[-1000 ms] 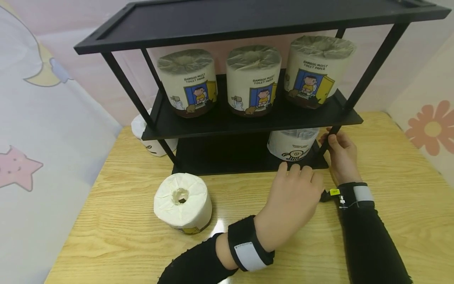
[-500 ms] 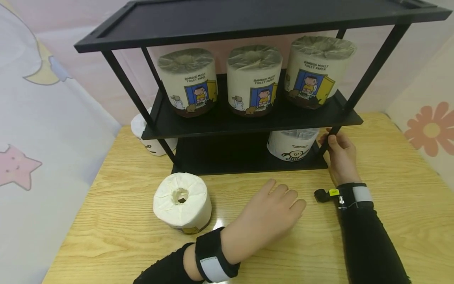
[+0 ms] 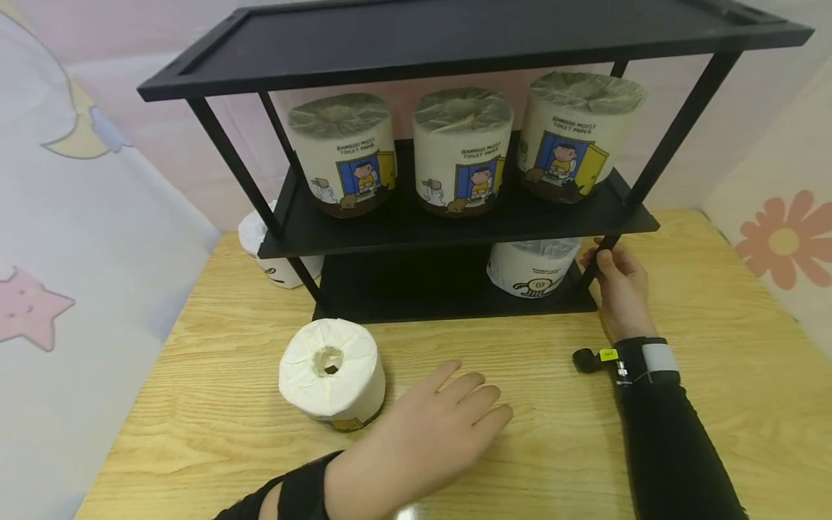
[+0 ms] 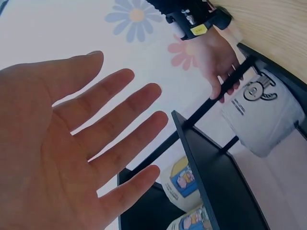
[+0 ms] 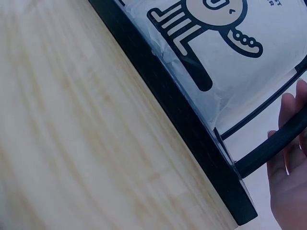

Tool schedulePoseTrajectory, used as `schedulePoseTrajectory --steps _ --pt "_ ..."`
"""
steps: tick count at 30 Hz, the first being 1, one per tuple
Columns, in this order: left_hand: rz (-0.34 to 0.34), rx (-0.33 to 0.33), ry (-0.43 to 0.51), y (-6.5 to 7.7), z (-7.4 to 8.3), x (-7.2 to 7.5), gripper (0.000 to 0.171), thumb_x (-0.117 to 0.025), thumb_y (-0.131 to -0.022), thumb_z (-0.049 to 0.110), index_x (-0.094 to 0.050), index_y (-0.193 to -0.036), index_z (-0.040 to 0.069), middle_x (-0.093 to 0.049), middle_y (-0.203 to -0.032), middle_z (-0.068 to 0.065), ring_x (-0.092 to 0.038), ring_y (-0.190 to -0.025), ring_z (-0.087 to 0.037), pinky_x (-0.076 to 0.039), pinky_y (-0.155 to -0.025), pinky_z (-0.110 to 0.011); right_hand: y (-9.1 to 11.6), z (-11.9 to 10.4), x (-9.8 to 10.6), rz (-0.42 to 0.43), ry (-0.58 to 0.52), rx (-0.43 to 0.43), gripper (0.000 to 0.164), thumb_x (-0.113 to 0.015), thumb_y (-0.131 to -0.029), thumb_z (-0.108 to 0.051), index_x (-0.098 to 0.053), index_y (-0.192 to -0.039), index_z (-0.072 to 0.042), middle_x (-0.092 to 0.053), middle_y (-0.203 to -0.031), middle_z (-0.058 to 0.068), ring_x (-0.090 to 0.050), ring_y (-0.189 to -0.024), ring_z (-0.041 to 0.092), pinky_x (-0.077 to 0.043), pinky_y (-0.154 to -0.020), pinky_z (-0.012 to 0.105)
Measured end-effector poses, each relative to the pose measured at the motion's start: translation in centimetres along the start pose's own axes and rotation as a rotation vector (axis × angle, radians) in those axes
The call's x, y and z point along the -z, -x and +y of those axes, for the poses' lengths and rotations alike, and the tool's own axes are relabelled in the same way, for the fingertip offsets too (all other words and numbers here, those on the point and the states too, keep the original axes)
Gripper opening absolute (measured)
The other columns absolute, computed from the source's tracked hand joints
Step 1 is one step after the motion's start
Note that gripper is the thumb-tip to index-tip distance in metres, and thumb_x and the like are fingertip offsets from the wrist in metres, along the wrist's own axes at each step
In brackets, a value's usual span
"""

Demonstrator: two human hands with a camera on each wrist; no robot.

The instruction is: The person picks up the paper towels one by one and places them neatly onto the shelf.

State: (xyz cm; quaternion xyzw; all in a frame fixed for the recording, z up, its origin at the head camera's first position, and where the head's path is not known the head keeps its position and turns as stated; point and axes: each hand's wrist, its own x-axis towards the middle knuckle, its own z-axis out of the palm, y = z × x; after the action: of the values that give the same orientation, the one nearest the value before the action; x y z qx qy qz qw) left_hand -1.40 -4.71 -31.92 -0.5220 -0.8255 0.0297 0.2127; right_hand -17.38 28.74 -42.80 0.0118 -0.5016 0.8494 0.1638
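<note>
My left hand point(image 3: 432, 426) hovers over the table just right of the near toilet paper roll point(image 3: 331, 372), palm down. In the left wrist view its fingers point(image 4: 127, 103) are spread and nothing lies in the palm. My right hand point(image 3: 620, 285) is at the front right post point(image 4: 204, 109) of the black shelf rack point(image 3: 416, 235), with its thumb in front and its fingers behind. A white roll point(image 3: 536, 267) with a dog-like drawing stands on the bottom shelf beside that post.
Three printed toilet paper rolls, among them the middle one point(image 3: 463, 152), stand on the middle shelf. Another white roll point(image 3: 260, 238) is partly hidden behind the rack's left posts. A patterned backdrop point(image 3: 130, 188) borders the wooden table point(image 3: 546, 448).
My left hand has moved from in front of the bottom shelf's roll down and left across the table, its fingers spreading. The right hand stays at the post.
</note>
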Motion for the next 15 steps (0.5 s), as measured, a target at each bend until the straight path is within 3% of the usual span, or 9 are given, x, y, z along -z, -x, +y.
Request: schedulePoseTrajectory --steps 9,15 --pt "0.005 -0.005 0.173 3.2 -0.6 1.2 0.020 -0.060 -0.100 0.024 -0.064 -0.119 0.019 -0.064 -0.122 0.004 -0.056 -0.118 -0.015 -0.042 -0.104 -0.035 -0.1 0.1 0.0 -0.002 -0.022 0.012 0.040 -0.066 -0.090 -0.012 -0.058 -0.121 0.010 -0.062 -0.096 0.011 -0.057 -0.095 0.021 -0.046 -0.094 0.028" --pt "0.067 0.031 0.165 5.3 -1.2 0.9 0.030 -0.037 -0.109 0.025 -0.063 -0.123 0.019 -0.062 -0.130 0.002 -0.054 -0.124 -0.015 -0.042 -0.103 -0.036 -0.1 0.2 0.1 -0.008 -0.009 0.019 0.040 -0.066 -0.090 -0.012 -0.058 -0.122 0.011 -0.062 -0.096 0.011 -0.057 -0.095 0.021 -0.046 -0.094 0.028"
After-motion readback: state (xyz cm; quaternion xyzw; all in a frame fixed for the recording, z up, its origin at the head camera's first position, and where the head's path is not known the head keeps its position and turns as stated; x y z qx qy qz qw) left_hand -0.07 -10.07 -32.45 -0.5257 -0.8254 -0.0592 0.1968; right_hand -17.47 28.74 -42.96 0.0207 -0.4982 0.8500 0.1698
